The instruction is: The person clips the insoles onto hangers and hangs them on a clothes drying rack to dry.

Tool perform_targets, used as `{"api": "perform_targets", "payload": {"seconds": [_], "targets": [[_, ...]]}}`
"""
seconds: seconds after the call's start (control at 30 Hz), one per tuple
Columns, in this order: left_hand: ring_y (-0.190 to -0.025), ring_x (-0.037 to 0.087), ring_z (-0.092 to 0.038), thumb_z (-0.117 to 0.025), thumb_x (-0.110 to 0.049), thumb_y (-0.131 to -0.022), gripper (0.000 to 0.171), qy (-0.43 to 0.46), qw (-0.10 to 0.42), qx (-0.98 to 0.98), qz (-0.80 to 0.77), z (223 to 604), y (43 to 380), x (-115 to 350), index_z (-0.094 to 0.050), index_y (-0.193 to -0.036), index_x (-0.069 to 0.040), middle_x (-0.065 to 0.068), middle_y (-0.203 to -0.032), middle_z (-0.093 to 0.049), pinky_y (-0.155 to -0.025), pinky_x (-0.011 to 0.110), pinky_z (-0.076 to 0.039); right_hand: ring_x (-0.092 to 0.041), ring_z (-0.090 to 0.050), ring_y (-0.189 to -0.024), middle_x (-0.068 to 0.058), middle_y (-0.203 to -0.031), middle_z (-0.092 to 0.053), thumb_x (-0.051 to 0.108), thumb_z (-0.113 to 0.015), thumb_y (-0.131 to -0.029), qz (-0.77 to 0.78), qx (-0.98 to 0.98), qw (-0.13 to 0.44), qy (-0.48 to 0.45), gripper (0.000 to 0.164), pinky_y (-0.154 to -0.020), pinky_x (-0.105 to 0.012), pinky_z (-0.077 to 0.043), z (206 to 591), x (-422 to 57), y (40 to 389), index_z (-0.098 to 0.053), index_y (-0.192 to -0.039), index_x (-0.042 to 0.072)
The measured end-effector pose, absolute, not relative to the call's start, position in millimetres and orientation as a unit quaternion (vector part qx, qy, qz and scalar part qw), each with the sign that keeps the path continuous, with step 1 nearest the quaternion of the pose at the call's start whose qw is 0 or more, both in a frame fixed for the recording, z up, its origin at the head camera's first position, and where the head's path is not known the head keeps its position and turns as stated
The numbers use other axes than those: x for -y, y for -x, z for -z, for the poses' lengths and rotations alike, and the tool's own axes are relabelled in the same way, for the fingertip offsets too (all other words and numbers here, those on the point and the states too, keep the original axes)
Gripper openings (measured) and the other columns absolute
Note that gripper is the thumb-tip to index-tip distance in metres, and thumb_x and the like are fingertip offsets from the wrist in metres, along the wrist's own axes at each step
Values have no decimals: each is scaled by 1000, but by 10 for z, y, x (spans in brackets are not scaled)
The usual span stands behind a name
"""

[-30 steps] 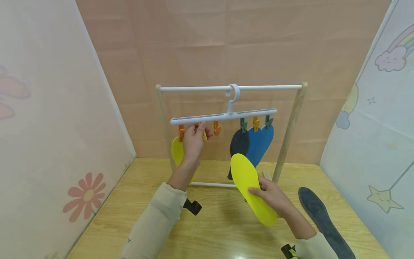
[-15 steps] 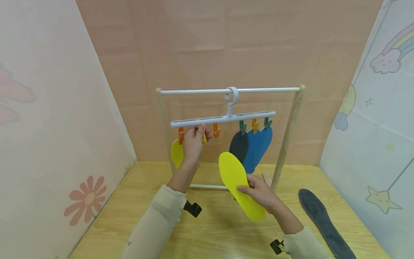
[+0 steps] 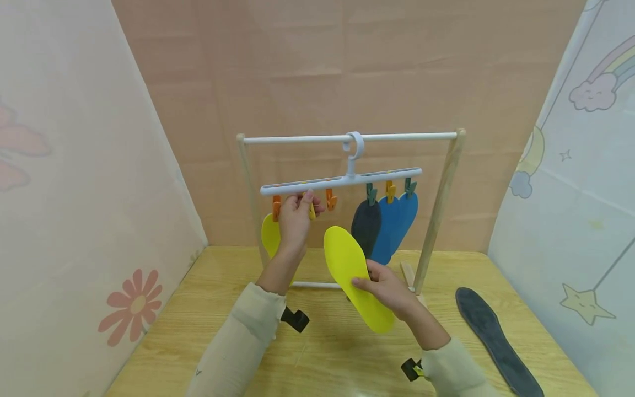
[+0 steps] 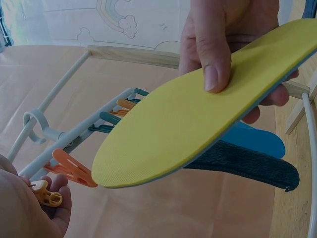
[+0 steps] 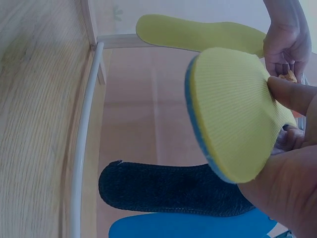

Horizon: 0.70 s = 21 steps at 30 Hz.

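Observation:
My left hand pinches a yellow clothespin under the left part of the pale blue hanger. In my right hand a yellow insole with a blue underside is gripped at its edge, thumb on the yellow face. Its rounded upper end points up and left toward the left hand, below the hanger. Another yellow insole hangs from an orange clothespin at the far left, partly behind the left hand. A second orange clothespin hangs just right of that hand with nothing in it.
Dark grey and blue insoles hang from clothespins on the hanger's right half. The hanger hooks over the white rail of a wooden-legged rack. Another dark grey insole lies on the table at right.
My right hand has carried the yellow insole leftward and slightly up, closer to the left hand. The left hand keeps its pinch on the yellow clothespin in nearly the same place.

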<state>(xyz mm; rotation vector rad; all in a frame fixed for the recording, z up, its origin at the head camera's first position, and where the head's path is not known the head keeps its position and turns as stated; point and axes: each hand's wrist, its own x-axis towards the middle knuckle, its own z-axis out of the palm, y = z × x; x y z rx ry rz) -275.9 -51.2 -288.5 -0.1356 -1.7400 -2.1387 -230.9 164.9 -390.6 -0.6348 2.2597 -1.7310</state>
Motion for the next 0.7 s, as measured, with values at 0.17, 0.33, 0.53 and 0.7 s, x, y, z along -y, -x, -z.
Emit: {"api": "perform_targets", "payload": {"seconds": [0.17, 0.33, 0.53, 0.7], "targets": [[-87, 24, -71, -55, -28, -105, 29, 42, 190, 619, 761, 2872, 2771, 489, -62, -112, -1, 19, -104, -67, -93, 40, -57, -27, -70, -89, -17, -107, -70, 27, -66, -100, 590, -768, 120, 219, 49, -78, -41, -58, 3876, -1622, 2361, -50, -134, -4], [-86, 22, -71, -55, -28, -105, 29, 43, 192, 622, 758, 2865, 2761, 471, -62, -113, -1, 24, -108, -66, -92, 39, -57, -28, -71, -88, -16, -106, -69, 27, -66, -100, 586, -770, 120, 222, 48, -77, -41, -59, 3863, -1610, 2390, -51, -134, -3], [-88, 22, -72, -56, -28, -104, 29, 34, 196, 622, 757, 2863, 2763, 457, -62, -112, -1, 19, -104, -68, -90, 35, -58, -27, -71, -86, -15, -104, -70, 27, -66, -100, 582, -771, 116, 231, 46, -76, -40, -59, 3839, -1575, 2405, -53, -131, -2], [-92, 27, -73, -56, -27, -104, 29, 36, 197, 616, 762, 2866, 2765, 453, -62, -112, 0, 21, -105, -68, -92, 39, -58, -26, -70, -85, -14, -103, -69, 28, -66, -100, 582, -770, 113, 234, 44, -75, -40, -59, 3818, -1516, 2423, -54, -130, -2]]}}
